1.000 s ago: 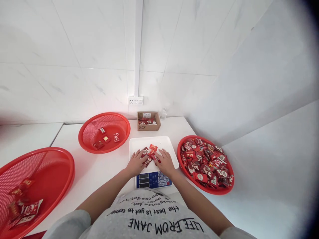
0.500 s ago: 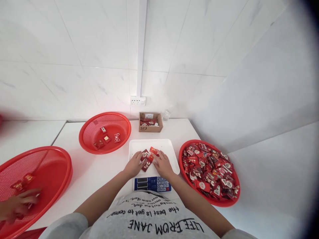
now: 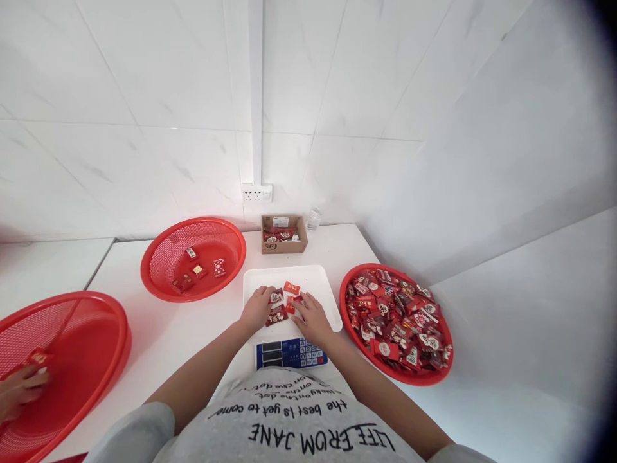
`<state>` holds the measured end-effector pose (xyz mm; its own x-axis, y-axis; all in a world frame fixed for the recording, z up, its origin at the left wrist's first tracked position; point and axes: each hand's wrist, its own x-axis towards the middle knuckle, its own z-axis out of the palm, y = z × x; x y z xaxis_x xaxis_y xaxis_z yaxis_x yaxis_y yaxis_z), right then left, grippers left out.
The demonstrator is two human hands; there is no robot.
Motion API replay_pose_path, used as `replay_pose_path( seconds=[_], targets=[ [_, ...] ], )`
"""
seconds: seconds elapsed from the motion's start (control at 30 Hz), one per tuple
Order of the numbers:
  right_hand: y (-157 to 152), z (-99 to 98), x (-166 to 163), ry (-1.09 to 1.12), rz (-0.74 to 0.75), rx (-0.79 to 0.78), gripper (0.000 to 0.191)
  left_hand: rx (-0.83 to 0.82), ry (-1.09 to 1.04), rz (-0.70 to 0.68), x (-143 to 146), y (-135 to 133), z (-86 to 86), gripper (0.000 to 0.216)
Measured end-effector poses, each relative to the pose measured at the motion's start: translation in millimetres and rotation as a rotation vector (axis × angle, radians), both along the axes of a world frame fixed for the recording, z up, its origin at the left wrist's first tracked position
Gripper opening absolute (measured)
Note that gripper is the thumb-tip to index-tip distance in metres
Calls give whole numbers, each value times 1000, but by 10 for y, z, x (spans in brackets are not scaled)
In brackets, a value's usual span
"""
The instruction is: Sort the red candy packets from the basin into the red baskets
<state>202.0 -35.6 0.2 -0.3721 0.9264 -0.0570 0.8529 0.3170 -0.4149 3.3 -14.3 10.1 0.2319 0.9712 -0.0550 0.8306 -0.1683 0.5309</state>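
Note:
My left hand [image 3: 258,307] is at the left of the white scale tray [image 3: 328,289], its fingers closed over the edges of two dark red wrapped snack packets, an upper packet [image 3: 276,296] and a lower packet [image 3: 277,316]. Across from it, my right hand [image 3: 313,317] has its fingers stretched and spread, the tips touching a bright red packet [image 3: 290,305] that they partly cover. Another bright red packet [image 3: 292,287] lies loose above, apart from both hands. Below the tray shows the blue keypad panel [image 3: 290,354] of the scale.
To the right stands a red basket [image 3: 345,308] heaped with packets. A second red basket [image 3: 159,283] at the back left holds several. At the far left, a co-worker's hand [image 3: 22,389] reaches into another red basket [image 3: 123,341]. A cardboard box [image 3: 284,247] with packets stands behind.
The dark red packets have shifted left with my left hand, apart from the bright red ones. My right hand stays near its place. The co-worker's hand has moved left; the view has shifted slightly.

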Motion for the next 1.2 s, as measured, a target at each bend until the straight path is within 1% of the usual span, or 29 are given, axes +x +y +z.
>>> replay_pose_path(
  seconds=[0.07, 0.17, 0.23, 0.33, 0.53, 0.7, 0.8, 0.93, 1.0, 1.1, 1.2],
  targets=[
    [-11, -37, 13, 44, -27, 9, 46, 62, 38, -35, -4, -5, -20, 33],
    [-27, -106, 36, 122, -68, 25, 47, 145, 101, -137, -30, -34, -36, 27],
    [-34, -136, 50, 150, -83, 17, 47, 188, 104, -190, -48, -70, -36, 26],
    [-33, -151, 70, 159, -96, 3, 46, 225, 74, -218, -61, -139, -29, 24],
    [2, -155, 63, 184, -111, 14, 46, 240, 33, -189, -36, -234, -27, 22],
    [17, -177, 4, 212, -67, 10, 44, 217, 36, -214, -9, -216, -45, 23],
    [47, -154, -22, 209, -50, 27, 45, 201, 30, -207, -2, -202, -62, 24],
    [166, -63, -74, 119, -40, 19, 53, 170, 7, -203, 8, -181, -68, 26],
    [241, -19, -120, 65, -31, 4, 56, 141, -10, -196, 17, -169, -60, 33],
    [321, 9, -197, 3, 14, -45, 56, 101, -64, -171, 20, -165, -46, 45],
    [336, -10, -250, -32, 76, -85, 54, 96, -114, -112, -20, -192, -49, 47]
  ],
)
